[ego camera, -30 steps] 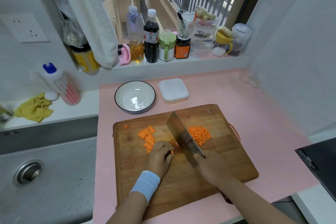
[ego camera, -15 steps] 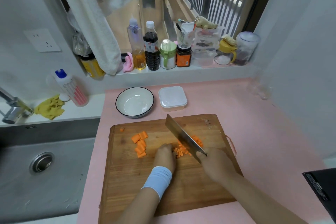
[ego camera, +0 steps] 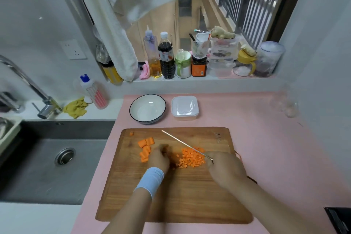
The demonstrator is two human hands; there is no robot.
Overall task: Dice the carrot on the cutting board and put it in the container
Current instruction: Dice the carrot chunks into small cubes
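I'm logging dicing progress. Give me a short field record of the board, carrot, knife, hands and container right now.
surface: cutting board, wooden
done: diced cubes piled beside the knife
left to cut: larger chunks, board's left
right hand: grips knife handle
left hand: blurred, between chunks and cubes; grip unclear
container: behind board, looks lidded, no carrot visible

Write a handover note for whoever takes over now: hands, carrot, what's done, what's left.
Right hand grips the cleaver, blade along the far side of the diced carrot.
Left hand is blurred beside that pile; grip unclear.
Done: part diced, mid cutting board.
Left: dice the carrot chunks at the board's left, then move everything into the plastic container behind the board, beside the bowl.
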